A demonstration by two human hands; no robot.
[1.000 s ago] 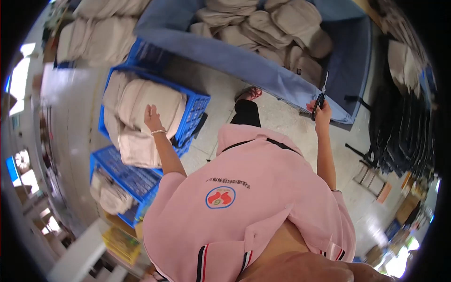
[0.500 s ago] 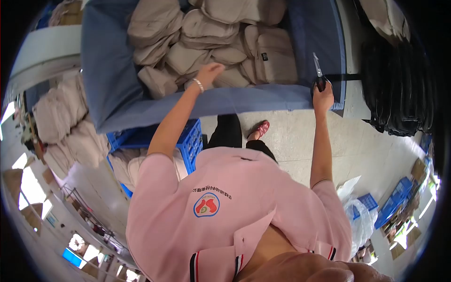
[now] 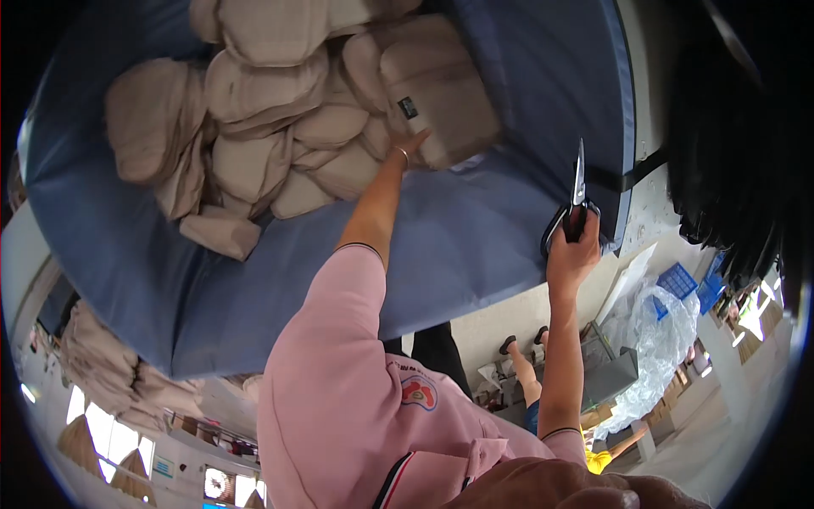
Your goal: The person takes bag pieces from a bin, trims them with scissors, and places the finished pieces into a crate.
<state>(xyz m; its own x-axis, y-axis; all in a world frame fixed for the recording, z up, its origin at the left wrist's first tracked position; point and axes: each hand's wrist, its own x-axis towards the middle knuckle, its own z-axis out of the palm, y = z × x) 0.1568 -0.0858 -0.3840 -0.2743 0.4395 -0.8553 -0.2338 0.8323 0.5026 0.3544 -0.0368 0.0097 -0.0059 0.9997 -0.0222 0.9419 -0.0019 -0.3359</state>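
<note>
My left hand reaches into a large blue fabric bin, at the lower edge of a beige bag with a dark label. Its thumb or a finger is stretched out on the bag; the other fingers blur against the beige fabric. My right hand is wrapped round the black handles of scissors, their metal blades pointing up, beside the bin's right side. Several more beige bags lie heaped to the left of my left hand.
Black items hang at the right, with a black strap running to the bin. Clear plastic and a blue crate are at the lower right. Another person's leg shows behind my right arm. More beige bags lie lower left.
The view has come over the bin. My left hand has gone from above the crate of bags into the bin, across to the labelled bag. My right hand still holds the scissors.
</note>
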